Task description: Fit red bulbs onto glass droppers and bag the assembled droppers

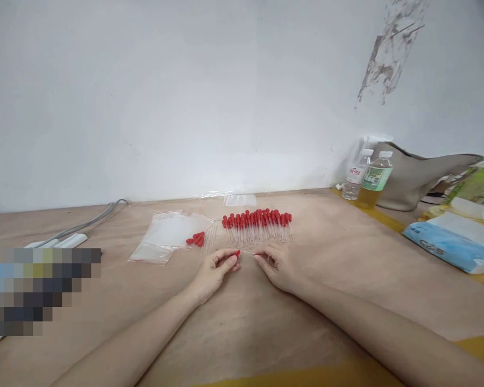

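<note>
A row of several glass droppers with red rubber bulbs (257, 223) lies on the wooden table (331, 258) in front of me. My left hand (215, 271) pinches the red bulb of one dropper (246, 252), and my right hand (278, 266) pinches the glass end of the same dropper. The dropper lies level between both hands, just above the table. A few loose red bulbs (196, 238) and bare glass tubes (210, 238) lie to the left of the row.
Clear plastic bags (165, 239) lie left of the bulbs, another (240, 200) near the wall. Two bottles (369, 180), a beige bag (417, 174) and a blue-white packet (452, 242) stand at right. A grey cable (84, 223) runs at left.
</note>
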Motion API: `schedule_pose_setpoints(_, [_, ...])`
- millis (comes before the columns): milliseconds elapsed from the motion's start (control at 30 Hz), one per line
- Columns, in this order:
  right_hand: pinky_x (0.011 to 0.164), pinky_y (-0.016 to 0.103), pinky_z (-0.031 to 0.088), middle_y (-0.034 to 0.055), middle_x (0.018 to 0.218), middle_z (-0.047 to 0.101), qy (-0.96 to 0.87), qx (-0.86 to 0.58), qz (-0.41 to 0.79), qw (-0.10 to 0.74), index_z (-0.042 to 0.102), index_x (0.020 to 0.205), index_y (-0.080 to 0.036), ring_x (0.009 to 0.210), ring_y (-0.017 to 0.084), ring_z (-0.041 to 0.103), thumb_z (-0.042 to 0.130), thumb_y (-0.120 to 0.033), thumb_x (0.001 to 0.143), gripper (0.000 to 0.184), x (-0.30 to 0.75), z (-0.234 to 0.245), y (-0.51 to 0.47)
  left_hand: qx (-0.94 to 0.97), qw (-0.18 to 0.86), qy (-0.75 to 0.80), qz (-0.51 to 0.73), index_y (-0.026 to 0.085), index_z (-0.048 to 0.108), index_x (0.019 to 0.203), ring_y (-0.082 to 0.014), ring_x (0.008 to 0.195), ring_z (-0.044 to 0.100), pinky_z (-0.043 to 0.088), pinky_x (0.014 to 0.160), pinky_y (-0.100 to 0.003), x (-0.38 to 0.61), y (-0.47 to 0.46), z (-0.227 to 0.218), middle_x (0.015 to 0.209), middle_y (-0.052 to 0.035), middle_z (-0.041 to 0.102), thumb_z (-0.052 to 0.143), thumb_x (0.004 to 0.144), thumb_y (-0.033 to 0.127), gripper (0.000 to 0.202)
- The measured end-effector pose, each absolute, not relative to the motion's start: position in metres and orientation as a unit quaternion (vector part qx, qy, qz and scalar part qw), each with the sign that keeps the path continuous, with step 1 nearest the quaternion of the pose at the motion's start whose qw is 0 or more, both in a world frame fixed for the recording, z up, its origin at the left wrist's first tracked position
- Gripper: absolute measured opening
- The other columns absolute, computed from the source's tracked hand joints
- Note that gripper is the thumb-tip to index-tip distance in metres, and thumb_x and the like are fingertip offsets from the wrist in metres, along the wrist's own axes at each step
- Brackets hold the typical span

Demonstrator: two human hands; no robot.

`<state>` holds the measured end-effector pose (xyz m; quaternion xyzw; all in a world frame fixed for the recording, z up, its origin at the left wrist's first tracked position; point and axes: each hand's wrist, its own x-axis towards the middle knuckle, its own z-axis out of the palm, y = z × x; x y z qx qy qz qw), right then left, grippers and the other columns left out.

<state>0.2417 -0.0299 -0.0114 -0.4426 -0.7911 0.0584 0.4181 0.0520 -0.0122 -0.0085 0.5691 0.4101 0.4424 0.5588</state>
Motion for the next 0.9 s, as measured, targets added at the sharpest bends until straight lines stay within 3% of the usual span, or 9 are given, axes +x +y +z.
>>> schedule_pose_setpoints(167, [0.065,0.025,0.036,-0.0008,0.066,0.059,-0.799,-0.437,0.074,0.406,0.061,0.081,-0.02,0.061,0.011,0.051,0.046,-0.024,0.082,0.015,0.242,-0.011,-0.032,0.633,0.488,0.419,0.431,0.013,0.063,0.087,-0.0088,0.054,0.05,0.041,0.054,-0.021,0.053,-0.015,-0.008,0.065,-0.0006,0.058,0.062,0.067,0.04,0.033])
schedule_pose_setpoints(300, [0.068,0.027,0.035,-0.001,0.064,0.06,-0.81,-0.426,0.096,0.391,0.061,0.077,-0.019,0.06,0.011,0.052,0.047,-0.025,0.082,0.016,0.245,-0.012,-0.032,0.659,0.458,0.423,0.42,0.013,0.062,0.085,-0.0086,0.05,0.047,0.037,0.048,-0.02,0.051,-0.016,-0.01,0.06,0.0002,0.056,0.06,0.069,0.039,0.031])
schedule_pose_setpoints(600, [0.072,0.029,0.027,-0.0024,0.073,0.063,-0.873,-0.381,0.048,0.302,0.061,0.081,-0.022,0.063,0.009,0.052,0.046,-0.026,0.083,0.016,0.259,-0.006,-0.029,0.777,0.329,0.407,0.351,0.019,0.066,0.081,-0.0131,0.061,0.051,0.038,0.055,-0.022,0.045,-0.026,-0.01,0.07,-0.002,0.063,0.053,0.075,0.036,0.022])
schedule_pose_setpoints(900, [0.068,0.031,0.021,0.0014,0.066,0.062,-0.879,-0.379,-0.058,0.282,0.062,0.077,-0.02,0.053,0.009,0.042,0.039,-0.025,0.083,0.024,0.256,-0.001,-0.04,0.824,0.232,0.39,0.338,0.019,0.063,0.082,-0.0143,0.066,0.054,0.04,0.061,-0.024,0.047,-0.034,-0.002,0.073,-0.0024,0.062,0.051,0.078,0.032,0.018])
